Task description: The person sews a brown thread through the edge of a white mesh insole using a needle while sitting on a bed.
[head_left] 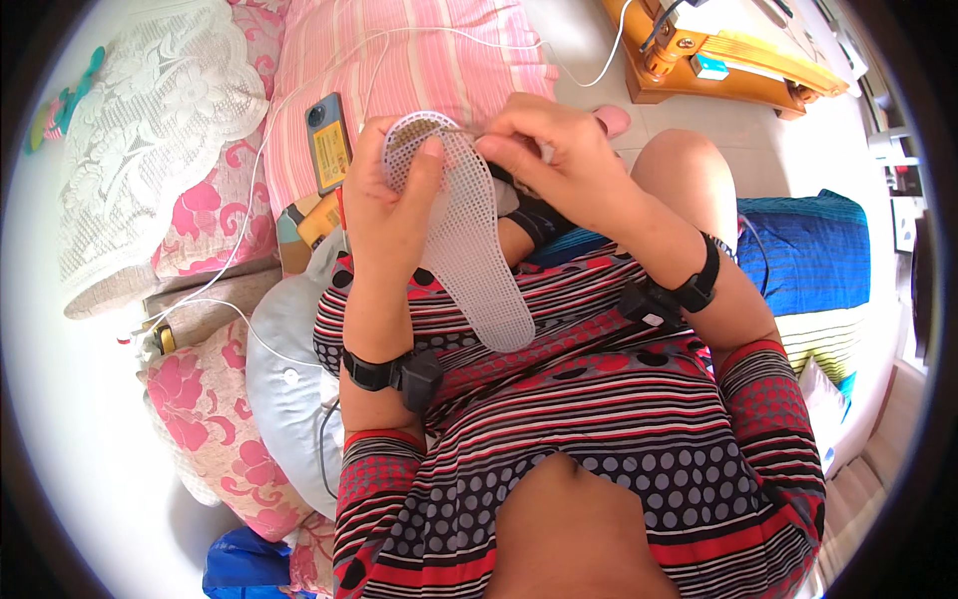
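Note:
A white plastic mesh insole (471, 245) slants across my lap, its rounded wide end up and its narrower end toward my body. My left hand (392, 185) grips the wide end at its left side, with the thumb pressed flat on the mesh. Beside the upper right edge, my right hand (559, 150) is closed in a pinch, fingertips close to the mesh. Between the two hands a thin brownish strand (454, 131) crosses the top of the insole and reaches my right fingertips. Whatever else those fingertips hold is too small to make out.
A phone (327, 142) lies on the pink striped cloth (429, 60), left of my hands. White cables (249, 190) run across that cloth. Wooden furniture (718, 60) stands at the far right. Blue striped fabric (808, 250) covers the seat to my right.

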A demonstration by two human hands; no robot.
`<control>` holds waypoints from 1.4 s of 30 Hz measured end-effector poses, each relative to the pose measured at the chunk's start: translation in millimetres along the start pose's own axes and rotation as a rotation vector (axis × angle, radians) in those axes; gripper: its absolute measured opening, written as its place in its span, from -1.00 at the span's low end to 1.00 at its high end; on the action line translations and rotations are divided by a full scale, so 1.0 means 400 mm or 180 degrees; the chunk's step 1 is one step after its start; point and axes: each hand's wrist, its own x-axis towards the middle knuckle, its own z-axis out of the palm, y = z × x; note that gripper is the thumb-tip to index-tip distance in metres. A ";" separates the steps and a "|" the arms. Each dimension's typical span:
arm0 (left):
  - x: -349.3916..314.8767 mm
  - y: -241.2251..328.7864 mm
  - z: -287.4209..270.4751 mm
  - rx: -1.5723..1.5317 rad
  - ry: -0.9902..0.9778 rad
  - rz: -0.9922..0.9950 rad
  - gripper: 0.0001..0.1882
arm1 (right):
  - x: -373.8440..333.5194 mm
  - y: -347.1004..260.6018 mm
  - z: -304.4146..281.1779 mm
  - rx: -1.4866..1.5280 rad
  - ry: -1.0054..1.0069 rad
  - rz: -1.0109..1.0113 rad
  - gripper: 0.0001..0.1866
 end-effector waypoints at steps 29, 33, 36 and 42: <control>0.020 -0.030 -0.009 -0.0280 0.0543 0.0034 -0.89 | -0.245 -0.163 -0.241 -0.1894 -0.0992 0.0664 -0.83; 0.004 -0.016 0.003 -0.0630 0.0547 -0.0054 -0.90 | -0.193 -0.164 -0.227 -0.1912 -0.0519 0.0605 -0.79; -0.005 -0.014 0.013 -0.0746 0.0410 -0.0370 -0.89 | -0.113 -0.127 -0.144 -0.1569 0.0237 0.0035 -0.82; -0.015 -0.008 0.034 -0.1054 0.0130 -0.0354 -0.86 | -0.012 -0.042 0.000 -0.0423 0.0624 -0.0387 -0.88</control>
